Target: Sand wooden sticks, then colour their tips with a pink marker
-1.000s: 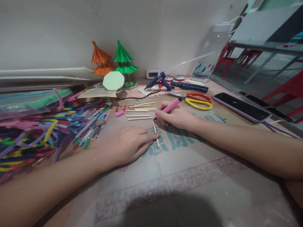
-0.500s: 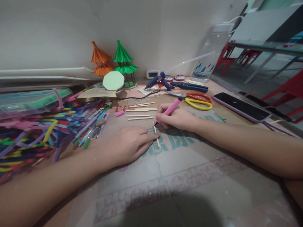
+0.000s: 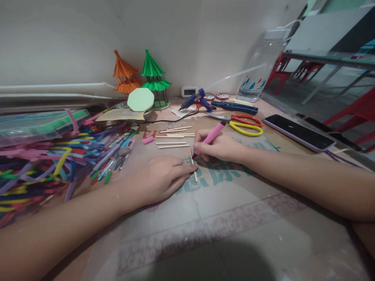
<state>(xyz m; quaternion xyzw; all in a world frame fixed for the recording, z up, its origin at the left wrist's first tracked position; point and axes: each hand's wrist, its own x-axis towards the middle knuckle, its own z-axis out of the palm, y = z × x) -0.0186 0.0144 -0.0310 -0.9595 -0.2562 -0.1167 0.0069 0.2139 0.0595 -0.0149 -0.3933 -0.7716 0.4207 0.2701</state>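
A short thin wooden stick [image 3: 195,177] lies on the plastic-covered table, its far end coloured red. My left hand [image 3: 159,175] rests palm down, its index fingertip pressing across the stick and the thumb side close by. My right hand [image 3: 215,146] is closed around a pink marker [image 3: 215,132], whose dark tip touches the stick near the red part. Just beyond, several plain wooden sticks [image 3: 174,143] lie in loose rows. The marker's pink cap [image 3: 148,140] sits to their left.
Left, a heap of coloured pipe cleaners [image 3: 35,164] and several pens [image 3: 113,158]. Behind stand orange [image 3: 124,70] and green [image 3: 152,70] pagoda models, a blue glue gun [image 3: 195,100] and a clock [image 3: 189,91]. Right: scissors [image 3: 246,128], a phone [image 3: 299,132], a bottle [image 3: 254,74].
The marker tip has slid slightly along the stick toward me, and the red part is longer. My left hand stays in place.
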